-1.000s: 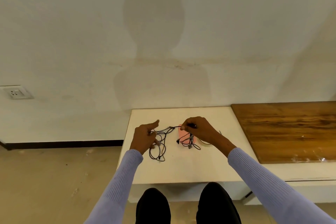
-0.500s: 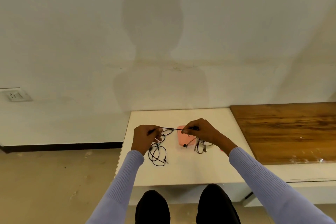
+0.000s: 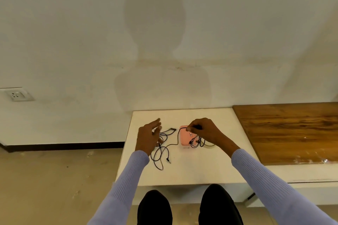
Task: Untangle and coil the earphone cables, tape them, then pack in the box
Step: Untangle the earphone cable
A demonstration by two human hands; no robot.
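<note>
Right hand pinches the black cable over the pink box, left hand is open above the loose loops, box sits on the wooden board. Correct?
Not quite. The pink box sits on the white table, not the wooden board, which lies off to the right. The head view shows it. The rest holds: the right hand pinches the black cable over the box, the left hand is open above the loose loops.

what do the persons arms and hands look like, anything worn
Both arms wear long lavender ribbed-knit sleeves, left sleeve and right sleeve, ending in snug cuffs at the wrists. The left hand and right hand are bare: no gloves, rings or watch visible.
</note>
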